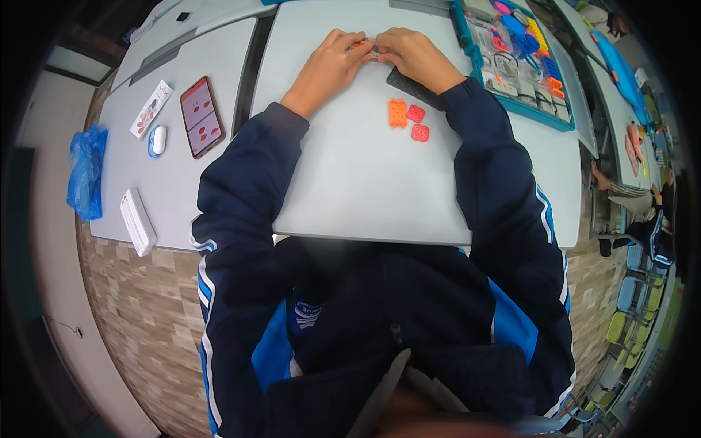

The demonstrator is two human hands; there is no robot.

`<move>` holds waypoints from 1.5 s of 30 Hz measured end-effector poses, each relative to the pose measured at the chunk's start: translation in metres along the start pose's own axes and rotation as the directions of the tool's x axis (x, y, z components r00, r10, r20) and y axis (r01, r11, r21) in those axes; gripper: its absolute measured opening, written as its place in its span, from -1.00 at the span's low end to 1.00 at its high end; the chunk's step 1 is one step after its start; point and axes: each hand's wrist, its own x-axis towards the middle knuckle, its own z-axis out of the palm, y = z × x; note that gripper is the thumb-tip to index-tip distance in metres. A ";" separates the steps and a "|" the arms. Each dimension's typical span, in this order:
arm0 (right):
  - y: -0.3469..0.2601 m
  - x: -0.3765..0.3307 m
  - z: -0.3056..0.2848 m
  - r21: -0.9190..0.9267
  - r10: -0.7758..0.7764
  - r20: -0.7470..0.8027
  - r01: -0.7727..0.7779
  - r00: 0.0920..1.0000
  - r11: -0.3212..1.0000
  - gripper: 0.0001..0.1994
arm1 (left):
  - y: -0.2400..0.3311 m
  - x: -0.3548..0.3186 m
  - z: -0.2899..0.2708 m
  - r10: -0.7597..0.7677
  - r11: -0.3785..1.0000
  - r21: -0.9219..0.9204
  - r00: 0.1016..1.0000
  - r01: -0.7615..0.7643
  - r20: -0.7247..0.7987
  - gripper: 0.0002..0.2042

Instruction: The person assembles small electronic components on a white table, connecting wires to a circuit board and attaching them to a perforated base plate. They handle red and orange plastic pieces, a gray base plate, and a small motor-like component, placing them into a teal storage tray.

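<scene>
Plastic multicoloured pieces (374, 51) between curled hands (333, 64) (414, 55).

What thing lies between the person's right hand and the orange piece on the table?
In the head view, a black plate lies between the right hand and the orange piece.

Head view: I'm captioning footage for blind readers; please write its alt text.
A person's left hand and right hand hold small colourful pieces over a pale table. Nearby lie a dark dotted plate, an orange block and two red squares; an open teal parts case is at right, a phone at left.
</scene>
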 end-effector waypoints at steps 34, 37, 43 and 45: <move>-0.028 -0.046 -0.058 -0.328 0.333 0.357 -0.217 0.872 0.919 -0.46 | 0.019 0.002 -0.007 -0.042 0.994 0.101 0.995 0.033 0.096 -0.47; -0.028 -0.045 -0.060 -0.245 0.365 0.334 -0.293 0.869 0.924 -0.51 | 0.023 0.005 -0.012 -0.045 0.998 0.042 0.995 0.041 0.087 -0.49; -0.031 -0.037 -0.068 -0.125 0.321 0.229 -0.299 0.919 0.946 -0.66 | 0.025 0.008 -0.017 0.010 1.000 -0.009 1.000 -0.010 0.016 -0.58; -0.028 -0.033 -0.073 -0.086 0.357 0.261 -0.346 0.897 0.934 -0.68 | 0.026 0.008 -0.018 0.020 0.999 -0.040 1.000 -0.020 0.002 -0.61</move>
